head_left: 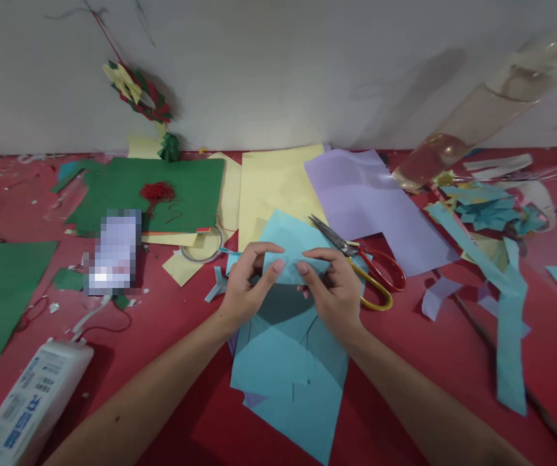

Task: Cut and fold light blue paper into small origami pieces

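A small piece of light blue paper (291, 243) is held up between both hands at the middle of the head view. My left hand (252, 281) pinches its left side between thumb and fingers. On the right side, my right hand (331, 291) grips it the same way; the lower edge looks folded or bent toward me. Below the hands lie larger light blue sheets (283, 353), overlapping and with some cut edges. Scissors (339, 243) with one red and one yellow handle rest just beyond my right hand, blades slightly apart.
Yellow paper (273, 178), purple paper (351, 188) and green paper (191, 184) lie along the wall. A tape roll (202, 254) is left of my hands. Further left are a blurred-out phone (113, 252) and a white box (35, 401). Blue strips (509, 336) and a tilted clear bottle (453, 142) are right.
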A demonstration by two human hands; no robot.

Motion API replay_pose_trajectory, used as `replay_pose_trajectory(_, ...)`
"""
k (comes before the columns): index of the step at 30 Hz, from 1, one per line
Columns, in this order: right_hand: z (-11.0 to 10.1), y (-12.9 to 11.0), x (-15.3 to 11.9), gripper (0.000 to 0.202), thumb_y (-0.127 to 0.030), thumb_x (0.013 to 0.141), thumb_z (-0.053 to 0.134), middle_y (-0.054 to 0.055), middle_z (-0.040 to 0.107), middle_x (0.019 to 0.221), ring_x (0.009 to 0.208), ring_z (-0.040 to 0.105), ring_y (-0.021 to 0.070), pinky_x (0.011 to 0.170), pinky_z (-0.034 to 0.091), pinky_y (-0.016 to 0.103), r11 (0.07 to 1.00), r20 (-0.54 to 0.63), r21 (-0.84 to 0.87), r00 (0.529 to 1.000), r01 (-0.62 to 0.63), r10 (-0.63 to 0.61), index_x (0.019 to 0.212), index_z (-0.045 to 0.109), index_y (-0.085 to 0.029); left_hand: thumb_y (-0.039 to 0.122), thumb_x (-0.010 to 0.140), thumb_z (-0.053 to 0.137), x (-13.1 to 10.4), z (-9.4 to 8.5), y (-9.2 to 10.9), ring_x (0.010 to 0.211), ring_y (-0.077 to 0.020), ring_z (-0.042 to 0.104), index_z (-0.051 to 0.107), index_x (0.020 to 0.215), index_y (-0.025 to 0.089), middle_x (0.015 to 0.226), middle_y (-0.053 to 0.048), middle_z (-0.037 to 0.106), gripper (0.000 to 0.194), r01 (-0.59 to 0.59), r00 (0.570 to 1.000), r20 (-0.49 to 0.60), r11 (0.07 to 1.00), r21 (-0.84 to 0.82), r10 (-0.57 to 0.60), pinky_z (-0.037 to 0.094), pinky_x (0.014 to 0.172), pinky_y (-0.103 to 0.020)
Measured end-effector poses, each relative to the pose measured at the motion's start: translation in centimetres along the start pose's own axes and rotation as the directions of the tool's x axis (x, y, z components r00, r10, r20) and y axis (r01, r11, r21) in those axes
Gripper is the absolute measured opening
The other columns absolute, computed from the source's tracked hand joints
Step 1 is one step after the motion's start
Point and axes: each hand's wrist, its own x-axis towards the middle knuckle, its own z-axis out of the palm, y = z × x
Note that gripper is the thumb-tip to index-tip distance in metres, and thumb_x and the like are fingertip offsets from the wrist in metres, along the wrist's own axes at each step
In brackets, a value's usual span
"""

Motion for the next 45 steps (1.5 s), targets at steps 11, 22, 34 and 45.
replay_pose_trajectory(11, -0.08, 0.25, -0.12, 0.022, -0.043, 0.086, 0.068, 0.001, 0.068, 0.093, 0.046, 0.061, 0.0097, 0.042, 0.051, 0.027, 0.999, -0.012, -0.017, 0.999, 0.051, -0.051, 0.1, 0.06, -0.028, 0.022, 0.097, 0.055, 0.01, -0.12, -0.81, 0.055, -0.0092, 0.035, 0.052, 0.121, 0.025, 0.066, 0.007, 0.036, 0.024, -0.206, 0.977, -0.057, 0.979, -0.004, 0.205, 0.033, 0.053, -0.023)
replay_pose_trajectory(22, -0.11, 0.17, -0.18, 0.021, -0.04, 0.086, 0.069, 0.001, 0.067, 0.093, 0.046, 0.061, 0.0092, 0.042, 0.053, 0.026, 0.998, -0.021, 0.011, 0.998, 0.06, -0.06, 0.101, 0.061, -0.028, 0.027, 0.095, 0.06, 0.2, -0.14, -0.48, 0.052, -0.0083, 0.043, 0.053, 0.121, 0.023, 0.061, 0.007, 0.043, 0.028, -0.119, 0.992, 0.033, 0.992, 0.031, 0.118, 0.034, 0.048, -0.021)
replay_pose_trajectory(34, 0.18, 0.87, -0.02, 0.023, -0.037, 0.085, 0.071, -0.001, 0.068, 0.093, 0.041, 0.056, 0.0046, 0.043, 0.057, 0.021, 0.991, -0.078, 0.03, 0.989, 0.127, -0.124, 0.104, 0.063, -0.027, 0.034, 0.087, 0.068, 0.17, -0.07, -0.64, 0.047, -0.0082, 0.048, 0.055, 0.124, 0.019, 0.057, 0.007, 0.049, 0.042, -0.015, 0.998, 0.066, 0.995, 0.096, 0.008, 0.036, 0.043, -0.018)
replay_pose_trajectory(45, 0.2, 0.81, -0.16, 0.02, -0.033, 0.084, 0.072, -0.001, 0.069, 0.095, 0.043, 0.057, 0.0049, 0.041, 0.054, 0.019, 0.985, -0.164, -0.06, 0.971, 0.164, -0.172, 0.103, 0.065, -0.028, 0.032, 0.084, 0.072, 0.16, -0.11, -0.39, 0.039, -0.0059, 0.048, 0.058, 0.12, 0.018, 0.048, 0.01, 0.053, 0.041, 0.103, 0.995, -0.017, 0.994, -0.031, -0.103, 0.035, 0.039, -0.015)
